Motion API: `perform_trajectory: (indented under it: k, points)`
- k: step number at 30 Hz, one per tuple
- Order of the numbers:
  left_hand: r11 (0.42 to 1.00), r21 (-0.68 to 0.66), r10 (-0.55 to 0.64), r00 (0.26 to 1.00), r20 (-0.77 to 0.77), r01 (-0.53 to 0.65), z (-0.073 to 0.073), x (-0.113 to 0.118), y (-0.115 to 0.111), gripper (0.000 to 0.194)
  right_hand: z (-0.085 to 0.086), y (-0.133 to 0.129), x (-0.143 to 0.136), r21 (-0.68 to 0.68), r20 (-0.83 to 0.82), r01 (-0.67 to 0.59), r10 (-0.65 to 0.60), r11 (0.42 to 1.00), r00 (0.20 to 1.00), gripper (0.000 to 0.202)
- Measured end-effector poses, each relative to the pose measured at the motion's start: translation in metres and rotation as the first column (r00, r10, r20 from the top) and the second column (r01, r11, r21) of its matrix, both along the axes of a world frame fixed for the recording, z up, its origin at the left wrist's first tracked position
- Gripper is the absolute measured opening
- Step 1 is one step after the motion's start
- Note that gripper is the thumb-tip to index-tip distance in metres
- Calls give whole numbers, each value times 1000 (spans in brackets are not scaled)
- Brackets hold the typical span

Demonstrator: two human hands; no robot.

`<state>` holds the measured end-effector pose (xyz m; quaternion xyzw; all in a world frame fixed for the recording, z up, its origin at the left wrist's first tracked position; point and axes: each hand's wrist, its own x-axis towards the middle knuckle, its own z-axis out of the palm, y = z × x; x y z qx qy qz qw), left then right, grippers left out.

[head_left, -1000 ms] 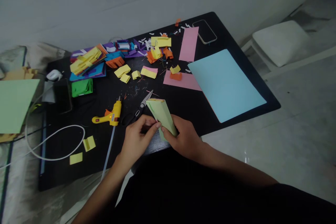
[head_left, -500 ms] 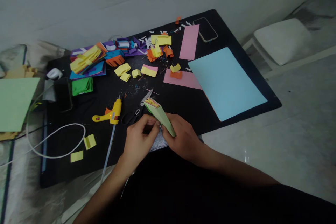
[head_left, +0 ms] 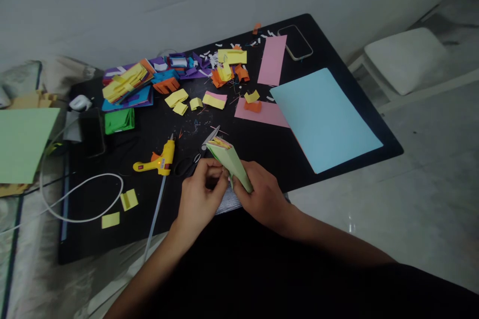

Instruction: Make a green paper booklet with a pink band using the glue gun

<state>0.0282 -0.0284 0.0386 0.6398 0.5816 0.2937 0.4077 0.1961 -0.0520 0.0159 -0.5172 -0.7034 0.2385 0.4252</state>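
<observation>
A folded light green paper piece (head_left: 235,163) with yellow and pink layers at its upper end is held over the near edge of the black table (head_left: 138,239). My right hand (head_left: 264,189) is closed round its lower right side. Fingers and thumb of my left hand (head_left: 202,189) are pinched together at its lower left side; what lies between them is too small to make out. Just beyond the hands lie scissors (head_left: 187,162), partly open. A yellow glue gun (head_left: 163,160) rests left of them, a glue stick running out of its back.
Folded coloured papers (head_left: 129,82) and scraps line the back edge. Pink strips (head_left: 272,62), a phone (head_left: 297,42) and a light blue sheet (head_left: 325,119) are on the right. A white cable (head_left: 121,189) loops at left; a white stool (head_left: 404,60) stands beyond.
The view has shifted slightly. The folded green piece has turned a little in my hands and shows more of its broad face. Both hands keep nearly the same place.
</observation>
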Motion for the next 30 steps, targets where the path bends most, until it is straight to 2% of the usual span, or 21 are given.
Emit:
perform_trajectory:
  k: [5,12,23,30]
  points:
    - [997,53,-49,998,-45,51,3,-3,1,10,2,1,1,-85,-35,13,-16,996,999,30]
    - [986,142,-65,991,-121,82,3,-4,-1,6,0,2,1,-75,-34,-4,1,997,999,29]
    - [994,107,-1,998,-67,8,1,0,0,12,1,3,3,-107,-55,19,-25,994,998,26]
    - [996,69,-46,998,-44,49,2,-2,0,11,-1,5,5,-122,-73,15,-24,992,997,24]
